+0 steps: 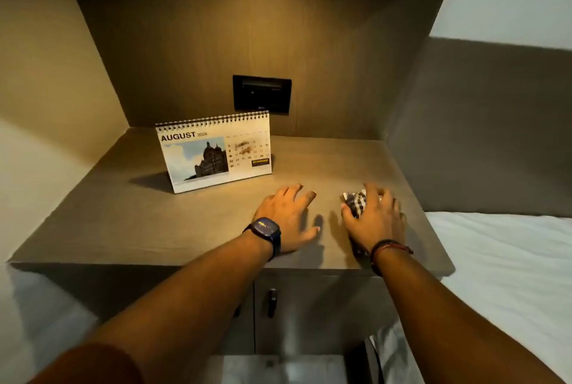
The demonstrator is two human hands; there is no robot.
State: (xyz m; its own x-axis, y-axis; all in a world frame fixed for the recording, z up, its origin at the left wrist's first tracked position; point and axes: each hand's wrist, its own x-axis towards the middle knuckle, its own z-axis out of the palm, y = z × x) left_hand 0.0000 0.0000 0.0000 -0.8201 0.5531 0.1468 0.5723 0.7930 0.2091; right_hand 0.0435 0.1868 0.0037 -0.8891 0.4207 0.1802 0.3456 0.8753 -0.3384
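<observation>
Head view, single frame.

My left hand point(286, 219) sits centre frame, palm down on the nightstand top point(154, 222). Its fingers are straight and spread wide and hold nothing, with the thumb splayed toward the right. The forearm runs in from the lower left, with a dark wristwatch point(266, 230) on the wrist.

My right hand point(376, 222) is just right of centre, arched over a bunched checkered cloth point(354, 202). The fingers curl over the top of the cloth and the thumb presses its left side. The fingertips are slightly blurred. There is a cord bracelet point(388, 249) on that wrist.

The cloth lies on the tabletop near its right edge, mostly under the palm. The two hands are near each other but apart.

A desk calendar point(216, 154) showing August stands upright, left of centre. A dark switch panel point(261, 94) is on the back wall, and a white bed sheet point(501, 260) is at the right.
</observation>
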